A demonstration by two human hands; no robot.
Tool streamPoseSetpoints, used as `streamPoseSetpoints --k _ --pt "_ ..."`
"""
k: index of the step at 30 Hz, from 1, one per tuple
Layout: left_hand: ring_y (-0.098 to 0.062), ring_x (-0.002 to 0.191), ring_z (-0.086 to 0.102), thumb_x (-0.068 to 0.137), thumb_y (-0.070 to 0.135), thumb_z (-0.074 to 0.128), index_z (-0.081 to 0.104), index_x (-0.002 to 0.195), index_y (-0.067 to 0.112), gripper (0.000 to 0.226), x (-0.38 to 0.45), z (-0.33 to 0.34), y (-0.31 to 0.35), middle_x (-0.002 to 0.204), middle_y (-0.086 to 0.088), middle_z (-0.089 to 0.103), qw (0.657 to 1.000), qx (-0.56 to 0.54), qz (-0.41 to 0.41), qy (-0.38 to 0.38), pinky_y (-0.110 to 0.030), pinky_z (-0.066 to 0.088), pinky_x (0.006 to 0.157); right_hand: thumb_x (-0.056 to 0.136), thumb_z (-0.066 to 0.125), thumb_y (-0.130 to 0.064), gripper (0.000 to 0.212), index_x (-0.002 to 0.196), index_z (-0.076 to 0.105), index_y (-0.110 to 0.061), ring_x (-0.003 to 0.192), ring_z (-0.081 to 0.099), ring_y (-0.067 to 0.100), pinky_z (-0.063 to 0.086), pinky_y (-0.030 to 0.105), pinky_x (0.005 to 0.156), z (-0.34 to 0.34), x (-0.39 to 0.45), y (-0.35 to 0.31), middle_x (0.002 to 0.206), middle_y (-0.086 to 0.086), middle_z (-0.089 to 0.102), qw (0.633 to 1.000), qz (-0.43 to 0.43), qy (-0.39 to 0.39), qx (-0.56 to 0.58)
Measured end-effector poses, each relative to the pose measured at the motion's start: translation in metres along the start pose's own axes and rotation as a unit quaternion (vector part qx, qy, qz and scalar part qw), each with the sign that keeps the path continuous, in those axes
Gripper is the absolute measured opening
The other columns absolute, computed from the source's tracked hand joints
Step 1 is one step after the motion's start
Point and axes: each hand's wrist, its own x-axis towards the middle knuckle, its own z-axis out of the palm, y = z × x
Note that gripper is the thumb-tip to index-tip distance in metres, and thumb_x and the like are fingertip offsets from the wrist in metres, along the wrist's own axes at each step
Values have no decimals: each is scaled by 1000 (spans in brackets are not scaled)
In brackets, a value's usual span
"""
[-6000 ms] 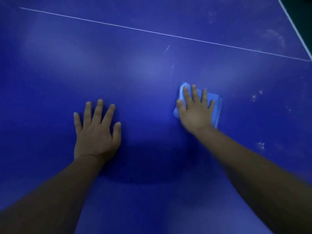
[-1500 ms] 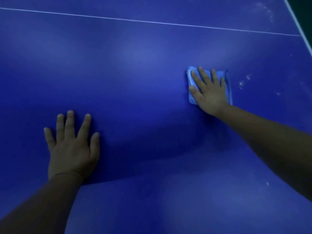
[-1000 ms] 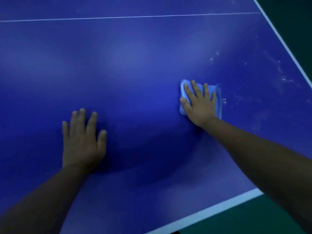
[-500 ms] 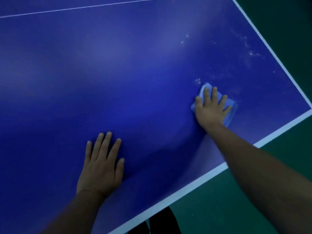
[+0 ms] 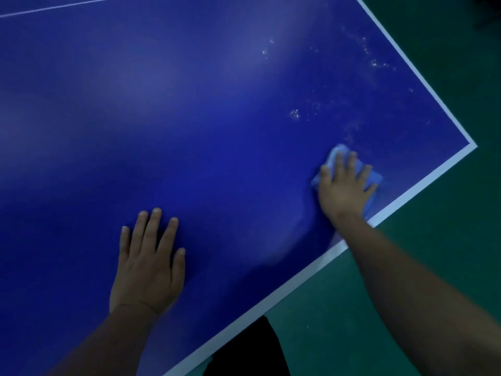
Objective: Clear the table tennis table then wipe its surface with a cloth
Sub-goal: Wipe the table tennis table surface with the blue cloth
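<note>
Two hands are laid flat on table [image 5: 217, 104]; left hand [image 5: 147, 263] is spread, fingers straight, nothing held. Cloth [image 5: 371, 177] is pressed near right corner under right hand [image 5: 343, 189], fingers extended.

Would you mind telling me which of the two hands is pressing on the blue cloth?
The right hand, near the table's corner, lies flat on the blue cloth. The left hand rests flat on the bare blue tabletop, touching no cloth.

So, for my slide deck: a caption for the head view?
Right hand presses a blue cloth near the table corner; left hand lies flat.
</note>
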Motion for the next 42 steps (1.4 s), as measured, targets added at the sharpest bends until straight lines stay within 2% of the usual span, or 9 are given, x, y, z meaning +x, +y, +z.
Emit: streamPoseSetpoints --k 4,7,10,14,21,26,31,37,42 --pt "-30 152 11 97 43 24 40 149 8 65 1 0 1 161 -16 25 1000 10 -2 -8 -57 10 121 103 16 -60 61 158 15 -34 152 5 37 7 66 117 28 -100 -31 167 -3 10 937 -342 -18 -60" --pt "-30 152 11 96 43 24 40 149 8 66 1 0 1 161 -17 25 1000 8 -1 -8 -56 8 122 103 19 -61 61 158 16 -35 153 7 35 14 67 115 17 -99 6 166 -4 13 898 -434 -41 -63" --pt "-31 152 12 96 43 24 41 148 7 66 1 -1 1 160 -18 26 1000 5 0 -8 -56 7 122 98 8 -64 65 157 11 -37 153 6 34 12 65 117 0 -43 29 166 -5 10 949 -297 -30 -96" --pt "-32 152 11 97 43 25 41 148 6 65 0 -2 2 160 -19 25 1000 9 1 -8 -55 6 122 91 -7 -66 74 158 4 -38 153 -7 29 0 63 119 -13 -9 30 167 -9 -1 998 -44 -45 22" --pt "-33 151 13 97 44 24 42 148 6 66 1 1 3 159 -19 27 1000 19 0 3 -56 8 122 104 13 -60 59 158 8 -38 154 -3 27 2 54 120 11 -95 31 167 -10 1 916 -387 -81 -66" --pt "-35 150 16 96 47 25 42 149 7 68 1 3 4 159 -19 29 999 44 -8 15 -53 5 121 94 -3 -71 61 150 -18 -50 153 -9 21 6 55 121 -17 -13 64 164 -16 -13 940 -314 -86 -107" --pt "-33 150 18 96 54 24 38 151 12 70 1 12 3 159 -16 29 992 120 -22 -3 -53 -3 119 97 6 -59 61 155 0 -42 152 -6 34 2 65 118 0 -28 13 167 -9 -3 990 -124 -61 -1" --pt "-31 150 20 97 55 21 40 147 7 73 -12 30 88 157 -16 32 989 58 -133 32 -51 3 120 102 24 -57 57 155 24 -37 152 6 35 3 66 117 8 -58 34 165 -6 18 908 -414 -65 -17" --pt "-34 147 27 93 48 27 48 142 2 71 1 50 220 154 -19 38 983 -1 -177 49 -53 12 121 102 22 -54 58 157 7 -41 153 1 32 6 63 118 -22 104 141 167 -10 2 942 -318 -32 -105"
